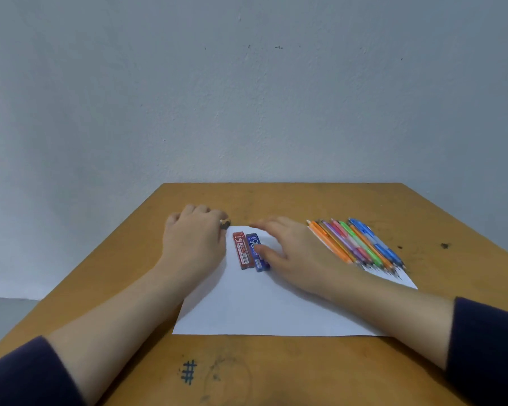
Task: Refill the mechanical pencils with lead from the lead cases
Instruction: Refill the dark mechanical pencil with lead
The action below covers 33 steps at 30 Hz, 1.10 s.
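Entry: "2B" is read in white on the red lead case (243, 249); the finer print beneath is too blurred to be made out. A large "05" is seen on the blue lead case (256, 253) (label partly hidden). A hash sign (189, 372) is inked on the table (305, 370).

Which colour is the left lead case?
Red lead case, best in the head view.

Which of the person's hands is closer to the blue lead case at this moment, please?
The right hand. Its thumb reaches the blue lead case from the right, while the left hand rests beyond the red lead case, to the left.
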{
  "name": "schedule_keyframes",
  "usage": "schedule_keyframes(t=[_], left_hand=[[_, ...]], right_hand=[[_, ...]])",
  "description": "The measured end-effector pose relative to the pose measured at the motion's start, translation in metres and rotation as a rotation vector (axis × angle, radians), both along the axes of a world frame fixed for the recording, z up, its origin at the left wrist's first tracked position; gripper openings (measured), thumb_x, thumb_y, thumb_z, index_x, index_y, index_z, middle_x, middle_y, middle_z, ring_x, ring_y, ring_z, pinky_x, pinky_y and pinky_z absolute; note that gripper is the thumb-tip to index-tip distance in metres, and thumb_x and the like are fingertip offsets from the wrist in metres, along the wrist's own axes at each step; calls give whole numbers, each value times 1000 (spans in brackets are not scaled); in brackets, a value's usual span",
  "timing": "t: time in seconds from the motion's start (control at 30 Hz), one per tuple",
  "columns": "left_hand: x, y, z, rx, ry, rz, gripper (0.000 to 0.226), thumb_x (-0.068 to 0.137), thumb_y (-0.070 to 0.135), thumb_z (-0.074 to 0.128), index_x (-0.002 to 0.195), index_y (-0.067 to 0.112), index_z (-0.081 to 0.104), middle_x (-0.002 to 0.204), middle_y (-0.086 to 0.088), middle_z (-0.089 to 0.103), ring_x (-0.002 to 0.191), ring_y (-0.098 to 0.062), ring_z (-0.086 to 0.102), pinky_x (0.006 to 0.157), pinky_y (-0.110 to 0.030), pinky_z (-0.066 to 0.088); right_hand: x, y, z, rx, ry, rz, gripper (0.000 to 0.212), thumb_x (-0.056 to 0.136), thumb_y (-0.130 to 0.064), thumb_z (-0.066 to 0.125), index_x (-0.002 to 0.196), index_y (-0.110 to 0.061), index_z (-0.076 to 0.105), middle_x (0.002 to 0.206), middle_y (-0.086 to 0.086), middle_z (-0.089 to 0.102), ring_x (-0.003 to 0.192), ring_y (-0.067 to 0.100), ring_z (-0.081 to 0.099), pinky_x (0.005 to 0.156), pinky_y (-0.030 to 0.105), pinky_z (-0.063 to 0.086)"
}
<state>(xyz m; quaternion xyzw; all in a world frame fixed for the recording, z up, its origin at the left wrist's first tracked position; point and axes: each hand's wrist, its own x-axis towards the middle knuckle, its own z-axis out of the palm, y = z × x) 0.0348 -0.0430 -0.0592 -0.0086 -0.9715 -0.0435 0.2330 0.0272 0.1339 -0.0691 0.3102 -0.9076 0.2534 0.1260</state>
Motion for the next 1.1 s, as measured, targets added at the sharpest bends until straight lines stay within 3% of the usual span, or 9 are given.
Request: schedule_keyframes(t=[0.2, 0.3, 0.4, 0.6, 0.73, 0.9, 1.03, 1.1], left_hand=[[-4, -7, 0, -40, -69, 122, 20, 92, 42, 51, 105, 29, 61, 98, 8, 63, 104, -16, 48, 87, -35, 29], [-5, -7, -1, -54, -74, 134, 21, 91, 43, 53, 103, 28, 60, 96, 7, 63, 102, -15, 49, 84, -34, 26], [-7, -6, -3, -90, -78, 143, 23, 90, 44, 52, 102, 27, 61, 95, 7, 63, 100, -15, 50, 82, -34, 25], [-11, -1, -4, -94, -80, 132, 27, 92, 41, 54, 111, 23, 63, 90, 5, 60, 88, -17, 49, 76, -31, 26], [-11, 1, -4, -9, -35, 78, 30, 93, 36, 52, 120, 25, 62, 100, 5, 66, 96, -20, 54, 74, -31, 25], [-7, 2, -1, 65, 76, -35, 36, 96, 39, 50, 129, 28, 57, 108, 9, 68, 90, -14, 44, 73, -30, 23], [-4, 1, 1, 125, 93, -185, 29, 95, 36, 54, 120, 29, 65, 94, 12, 67, 88, -14, 45, 71, -30, 32], [-4, 1, 0, 154, 97, -257, 25, 93, 32, 58, 115, 26, 69, 82, 13, 58, 88, -15, 46, 68, -24, 34]], right_hand=[[6, -4, -6, 112, -111, 91, 56, 99, -42, 40, 149, -21, 27, 156, -5, 23, 142, 6, 18, 112, 20, 15], [8, -4, -7, 182, -136, 110, 60, 98, -45, 39, 151, -23, 20, 158, -8, 13, 143, 4, 10, 110, 15, 8], [8, -4, -7, 258, -141, 113, 60, 99, -46, 37, 151, -22, 19, 159, -7, 10, 143, 4, 6, 106, 12, 3], [6, -5, -8, 293, -159, 101, 61, 99, -49, 35, 151, -23, 18, 159, -6, 9, 145, 8, 5, 114, 22, 5], [6, -4, -8, 270, -161, 106, 60, 99, -48, 35, 151, -22, 21, 159, -4, 12, 144, 9, 7, 113, 22, 7], [0, -3, -4, 22, -91, -16, 50, 99, -40, 40, 145, -22, 34, 152, -4, 33, 139, 10, 26, 113, 29, 24], [-10, 8, -1, -128, 44, -72, 43, 96, -25, 50, 138, -26, 45, 141, -6, 47, 131, 9, 38, 109, 28, 32], [-16, 14, -1, -165, 113, -87, 42, 92, -15, 54, 132, -25, 52, 134, -5, 53, 126, 11, 45, 105, 27, 36]])
